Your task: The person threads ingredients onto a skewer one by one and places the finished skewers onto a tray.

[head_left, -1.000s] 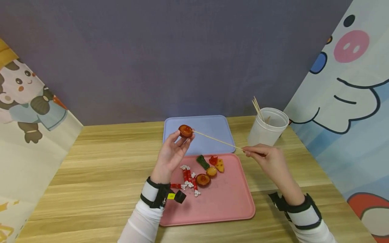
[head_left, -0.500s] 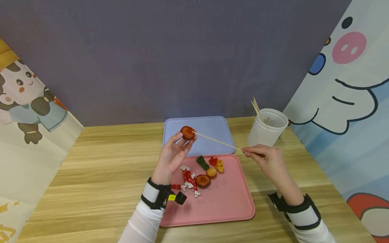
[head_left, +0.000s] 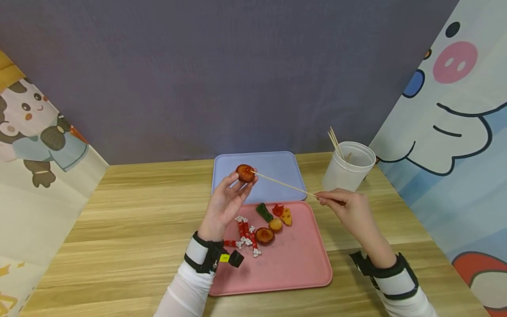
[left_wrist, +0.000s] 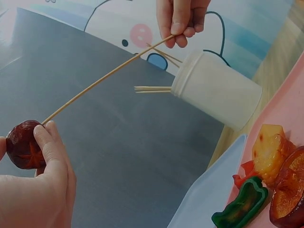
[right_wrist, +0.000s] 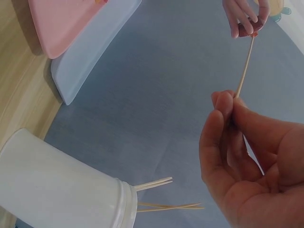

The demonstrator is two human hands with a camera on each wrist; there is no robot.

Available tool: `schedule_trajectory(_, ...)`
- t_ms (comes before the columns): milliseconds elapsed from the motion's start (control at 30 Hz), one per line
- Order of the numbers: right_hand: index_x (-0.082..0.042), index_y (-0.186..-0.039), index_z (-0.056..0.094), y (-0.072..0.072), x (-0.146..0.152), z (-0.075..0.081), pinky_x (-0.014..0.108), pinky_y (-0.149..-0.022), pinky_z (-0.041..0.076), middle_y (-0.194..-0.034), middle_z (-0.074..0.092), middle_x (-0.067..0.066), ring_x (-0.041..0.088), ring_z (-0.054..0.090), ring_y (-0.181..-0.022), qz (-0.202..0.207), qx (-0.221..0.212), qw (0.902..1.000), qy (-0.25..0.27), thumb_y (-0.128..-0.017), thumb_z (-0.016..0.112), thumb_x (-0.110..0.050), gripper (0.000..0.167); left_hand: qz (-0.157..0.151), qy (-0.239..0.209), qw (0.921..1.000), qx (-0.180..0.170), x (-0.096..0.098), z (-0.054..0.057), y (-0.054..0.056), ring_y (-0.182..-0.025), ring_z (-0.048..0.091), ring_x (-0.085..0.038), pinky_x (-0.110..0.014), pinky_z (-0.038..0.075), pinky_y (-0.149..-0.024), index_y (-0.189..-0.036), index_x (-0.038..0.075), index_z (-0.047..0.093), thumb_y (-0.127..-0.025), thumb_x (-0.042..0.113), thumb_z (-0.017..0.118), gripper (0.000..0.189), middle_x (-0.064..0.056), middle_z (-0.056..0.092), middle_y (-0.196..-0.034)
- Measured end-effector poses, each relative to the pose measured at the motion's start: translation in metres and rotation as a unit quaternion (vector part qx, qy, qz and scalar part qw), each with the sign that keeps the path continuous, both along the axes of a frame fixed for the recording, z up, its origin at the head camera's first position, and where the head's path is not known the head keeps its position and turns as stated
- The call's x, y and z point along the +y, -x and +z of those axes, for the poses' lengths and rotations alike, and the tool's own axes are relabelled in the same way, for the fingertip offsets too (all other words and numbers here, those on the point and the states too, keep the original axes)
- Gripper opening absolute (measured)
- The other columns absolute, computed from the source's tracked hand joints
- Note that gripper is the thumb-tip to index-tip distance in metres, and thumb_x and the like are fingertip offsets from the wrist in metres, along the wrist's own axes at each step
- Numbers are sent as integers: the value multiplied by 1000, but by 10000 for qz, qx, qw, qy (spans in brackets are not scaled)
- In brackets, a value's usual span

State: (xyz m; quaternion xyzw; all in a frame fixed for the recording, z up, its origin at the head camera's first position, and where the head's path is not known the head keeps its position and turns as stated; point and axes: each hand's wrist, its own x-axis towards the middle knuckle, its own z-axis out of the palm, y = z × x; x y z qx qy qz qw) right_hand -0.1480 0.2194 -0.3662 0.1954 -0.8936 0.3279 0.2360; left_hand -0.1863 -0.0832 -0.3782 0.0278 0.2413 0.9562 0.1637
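Raised over the blue tray, my left hand pinches a shiny brown shiitake mushroom between thumb and fingers. Its star-cut cap faces the left wrist camera, and the stem side faces my head. My right hand pinches a thin bamboo skewer near one end. The skewer slants up to the left, its far tip right at the middle of the mushroom's stem side. Below, a pink tray holds a second mushroom, a green pepper piece and a red piece.
A white cup with several skewers stands behind my right hand. The blue tray lies behind the pink one. Also on the pink tray are yellow pieces and several red sticks with white frilly ends.
My left hand has shifted slightly right with the mushroom, bringing its stem side to the skewer's tip. The right hand has stayed nearly still. Over the last half second little has moved.
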Motion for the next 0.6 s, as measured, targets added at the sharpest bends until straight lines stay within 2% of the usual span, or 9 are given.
schedule_trajectory(233,-11,-91,77,0,0,0,10,-56,42,-78,73,3,5,65,-69,-66,31,9999,-83,-75,75,0,20,-12,-26,10000,54,0,0,0,-114,57,-29,-26,46,-99,-120,9,49,-96,14,47,25,-15,54,-127)
schedule_trajectory(467,-11,-91,77,-1,0,1,10,-55,42,-78,73,3,6,64,-69,-53,-7,9999,-97,-75,75,0,20,-94,-71,9999,63,1,0,-1,-114,57,-28,-24,47,-97,-129,8,43,-96,15,46,34,-15,53,-127)
schedule_trajectory(600,-10,-91,77,-1,1,1,11,-54,42,-77,73,3,5,64,-68,-67,10,9999,-100,-75,75,0,19,-81,-30,9999,75,1,0,-2,-114,57,-29,-25,47,-96,-126,8,44,-96,15,45,31,-15,53,-127)
